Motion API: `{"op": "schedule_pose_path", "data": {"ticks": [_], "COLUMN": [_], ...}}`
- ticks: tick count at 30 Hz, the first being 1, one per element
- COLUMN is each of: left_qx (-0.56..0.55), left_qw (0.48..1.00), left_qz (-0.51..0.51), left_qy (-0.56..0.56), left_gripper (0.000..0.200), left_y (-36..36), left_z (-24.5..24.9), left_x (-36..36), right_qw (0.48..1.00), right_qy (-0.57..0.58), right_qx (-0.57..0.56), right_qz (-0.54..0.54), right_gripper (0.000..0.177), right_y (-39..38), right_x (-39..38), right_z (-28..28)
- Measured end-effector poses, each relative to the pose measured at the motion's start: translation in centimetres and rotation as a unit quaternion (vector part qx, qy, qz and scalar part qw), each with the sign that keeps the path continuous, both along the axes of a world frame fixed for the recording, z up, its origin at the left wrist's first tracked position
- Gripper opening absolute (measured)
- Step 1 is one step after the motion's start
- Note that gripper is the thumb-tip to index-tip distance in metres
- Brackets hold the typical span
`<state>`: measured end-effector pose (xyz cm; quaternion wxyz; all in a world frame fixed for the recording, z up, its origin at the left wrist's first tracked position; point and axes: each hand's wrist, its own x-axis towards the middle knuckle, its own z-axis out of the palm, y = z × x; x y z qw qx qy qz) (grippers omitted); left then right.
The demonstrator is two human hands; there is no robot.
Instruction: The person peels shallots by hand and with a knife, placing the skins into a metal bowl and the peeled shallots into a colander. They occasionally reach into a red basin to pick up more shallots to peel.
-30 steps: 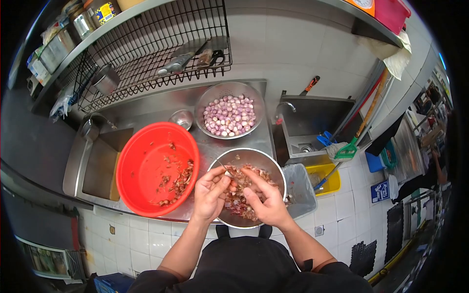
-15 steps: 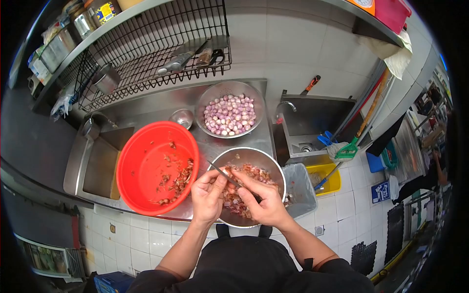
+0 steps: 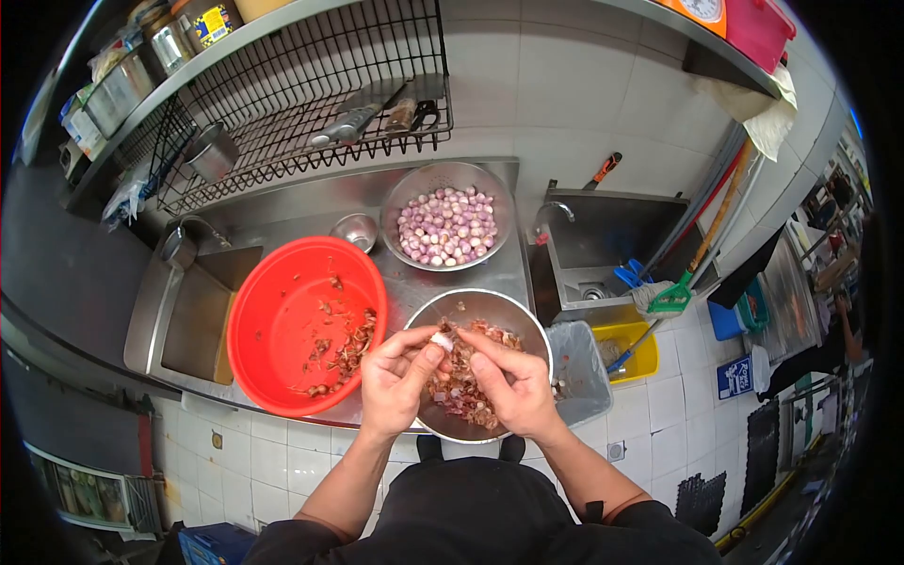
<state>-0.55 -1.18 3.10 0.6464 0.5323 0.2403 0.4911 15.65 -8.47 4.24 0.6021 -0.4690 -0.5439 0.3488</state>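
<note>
Evidently, you hold a shallot [image 3: 442, 341] over the steel bowl [image 3: 471, 303].
Likely light, slippery: pinch its sides. Left fingers [image 3: 426, 362] grip it; whether right fingers [image 3: 494, 356] grip is unclear.

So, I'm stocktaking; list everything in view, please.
colander: one, silver, centre back
shallots: many, purple-white, in colander
bowl: one, silver, centre front
peels: many, reddish, in bowl
basin: one, red, left of bowl
scraps: many, brown, in basin
small bowl: one, silver, by colander
sinks: two, steel, left and right
rack: one, black, upper left
jars: several, mixed, top left
scale: one, orange, top right
bin: one, clear, right
tub: one, yellow, by bin
held shallot: one, whitish, over bowl
left hand: one, bare, over bowl
right hand: one, bare, over bowl
sleeves: two, black, bottom
</note>
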Motion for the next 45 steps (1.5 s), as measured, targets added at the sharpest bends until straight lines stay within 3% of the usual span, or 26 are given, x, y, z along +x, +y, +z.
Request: {"op": "schedule_pose_path", "data": {"ticks": [4,6,9,11,12,14,18,20,23,25,30,36,38,45], "left_qx": [-0.016,-0.020,-0.020,-0.018,-0.001,0.014,0.073,0.090,-0.003,-0.105,-0.087,-0.067,-0.054,0.031], "left_qw": [0.999,0.999,0.999,0.999,0.999,0.999,0.996,0.994,0.998,0.985,0.982,0.986,0.988,0.999], "left_qz": [-0.034,-0.034,-0.039,-0.047,-0.044,-0.040,-0.042,-0.051,-0.065,-0.111,-0.115,-0.080,-0.072,-0.001], "left_qy": [-0.032,-0.027,-0.015,-0.007,0.007,0.022,0.036,0.044,0.006,-0.080,-0.123,-0.128,-0.127,-0.045], "left_gripper": [0.027,0.028,0.027,0.026,0.026,0.025,0.026,0.027,0.033,0.034,0.034,0.033,0.033,0.026], "left_y": [0.1,0.3,0.5,0.4,0.3,0.2,0.4,0.4,0.7,0.9,1.0,0.3,0.0,-0.2], "left_z": [0.0,0.1,0.3,0.5,0.7,0.7,1.1,1.0,0.4,0.3,-1.4,-1.3,-1.3,-0.8], "left_x": [0.0,-0.1,-0.2,-0.1,0.0,0.1,-0.2,-0.3,-0.3,-0.3,0.1,0.8,0.9,0.5], "right_qw": [0.994,0.995,0.986,0.988,0.988,0.998,0.997,0.999,0.994,0.996,0.991,0.994,0.992,0.996], "right_qy": [0.087,0.077,0.107,0.139,0.140,-0.019,-0.040,0.010,0.070,0.055,0.024,0.016,-0.083,-0.058], "right_qx": [-0.067,-0.067,-0.116,-0.003,-0.004,0.022,0.029,-0.005,-0.080,-0.073,-0.133,-0.098,0.091,0.067], "right_qz": [-0.017,-0.011,0.059,0.062,0.060,0.053,0.051,0.041,0.016,-0.004,-0.006,0.052,-0.028,-0.008], "right_gripper": [0.034,0.035,0.036,0.038,0.038,0.037,0.035,0.033,0.033,0.033,0.035,0.041,0.039,0.032], "right_y": [0.4,0.0,-0.5,0.0,0.1,0.1,0.3,0.3,0.1,0.2,0.1,-0.8,0.1,0.2], "right_x": [0.5,0.9,0.7,-0.2,0.0,0.6,1.4,1.4,1.5,1.5,1.6,0.3,-0.3,-0.1], "right_z": [-0.8,-0.2,0.7,0.8,0.8,0.7,0.1,0.3,-0.1,-0.5,-0.8,0.4,0.0,0.2]}}
